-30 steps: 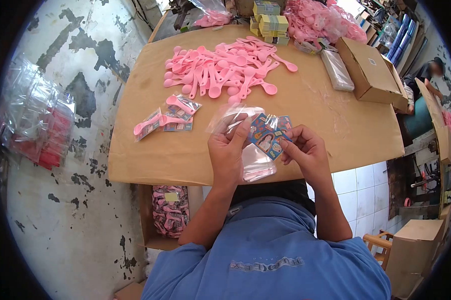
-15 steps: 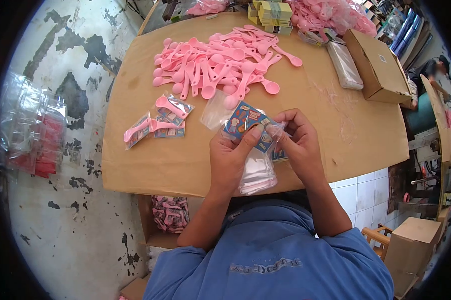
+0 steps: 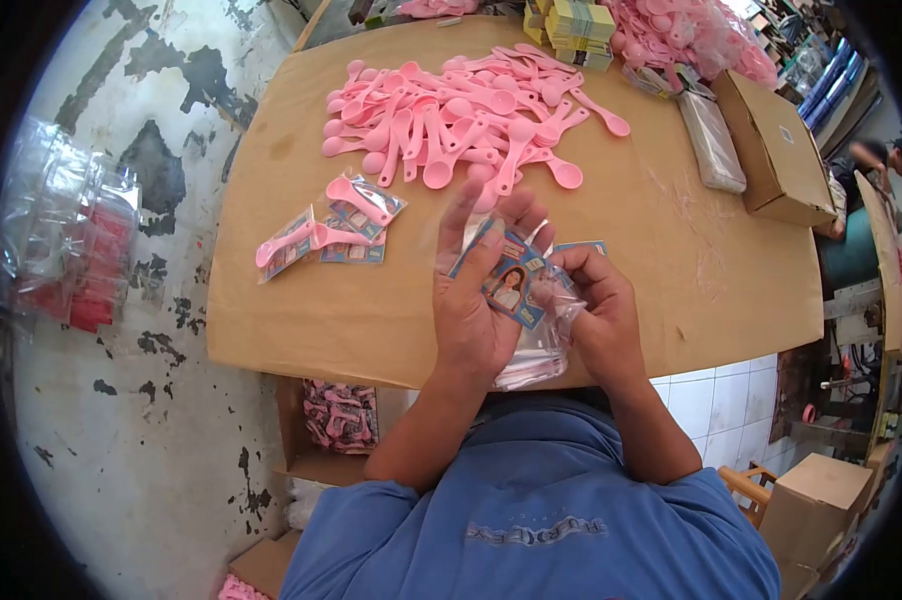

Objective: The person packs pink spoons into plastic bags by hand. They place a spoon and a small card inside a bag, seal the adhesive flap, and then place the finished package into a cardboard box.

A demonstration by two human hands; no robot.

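A blue printed card (image 3: 511,285) in a clear plastic bag is held between my two hands. My left hand (image 3: 476,300) has its thumb on the card's upper left, with the other fingers raised behind the bag. My right hand (image 3: 601,310) pinches the right side of the card and the crumpled plastic. Under the hands lies a stack of clear bags (image 3: 533,366) at the table edge. Part of another blue card (image 3: 593,246) shows behind my right hand. A heap of pink spoons (image 3: 461,120) lies beyond, and packed pink spoons with cards (image 3: 351,228) lie left.
The brown-covered table (image 3: 301,320) carries yellow bundles (image 3: 579,25), a bag of pink spoons (image 3: 671,35), a wrapped clear pack (image 3: 711,142) and a cardboard box (image 3: 771,150) at the back right. Another person (image 3: 876,160) is at far right. A box with packed spoons (image 3: 339,425) stands below.
The card has turned to show a side with a portrait. My left hand's fingers have opened upward behind it. The view has shifted slightly, and a blue card now shows behind my right hand.
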